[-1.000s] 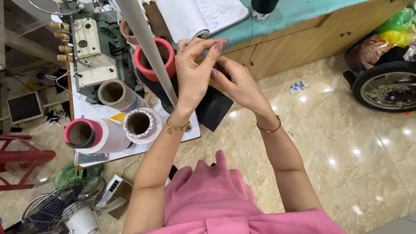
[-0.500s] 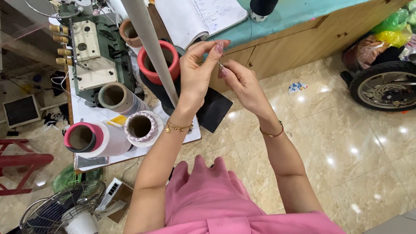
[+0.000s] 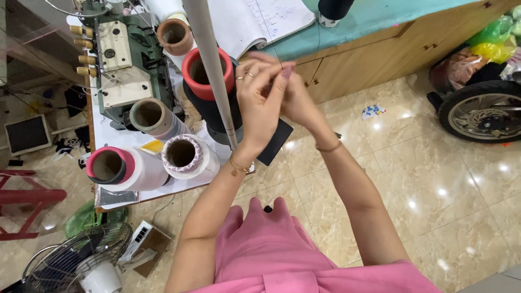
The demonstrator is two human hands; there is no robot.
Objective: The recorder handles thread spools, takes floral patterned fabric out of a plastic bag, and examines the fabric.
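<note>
My left hand [image 3: 260, 106] and my right hand [image 3: 296, 100] are raised together in front of me, fingertips pinched close on a thin thread that is barely visible. They hover beside a vertical grey pole [image 3: 211, 70] and a black thread cone with a red core [image 3: 209, 81]. My right hand lies partly behind the left. Both wrists wear thin bracelets.
A green and white sewing machine [image 3: 122, 65] sits on a white table [image 3: 108, 141] with several thread cones [image 3: 130, 168]. An open notebook [image 3: 255, 21] lies on a teal-topped wooden counter [image 3: 380, 54]. A fan [image 3: 76, 266] stands low left, a wheel [image 3: 483, 111] at right.
Both hands have stayed pinched together and shifted slightly; the view has tilted so the hands sit a little lower and more central in the frame.
</note>
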